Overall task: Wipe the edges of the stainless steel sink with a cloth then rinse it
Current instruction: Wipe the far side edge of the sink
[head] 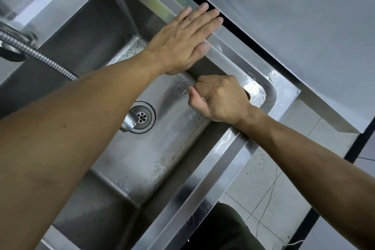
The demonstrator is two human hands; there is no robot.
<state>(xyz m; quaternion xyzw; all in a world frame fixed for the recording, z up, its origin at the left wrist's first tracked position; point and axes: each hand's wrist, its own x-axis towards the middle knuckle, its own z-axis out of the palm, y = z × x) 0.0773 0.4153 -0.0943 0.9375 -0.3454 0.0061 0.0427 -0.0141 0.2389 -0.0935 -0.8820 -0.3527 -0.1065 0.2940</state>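
The stainless steel sink (231,57) fills the view, turned diagonally, with water drops on its rim and basin floor. My left hand (182,36) lies flat, palm down, on the sink's side rim, fingers extended and reaching over the edge toward the dark gap beside it. My right hand (219,97) is closed in a fist just inside the basin, against the inner wall below that rim, near the wet corner. I see no cloth in either hand or anywhere in view.
The drain (143,116) sits in the basin floor, with the faucet's spout tip (128,122) hanging over it. A flexible metal hose (40,57) runs in from the left. A steel counter (304,26) adjoins the sink; tiled floor (274,189) lies below.
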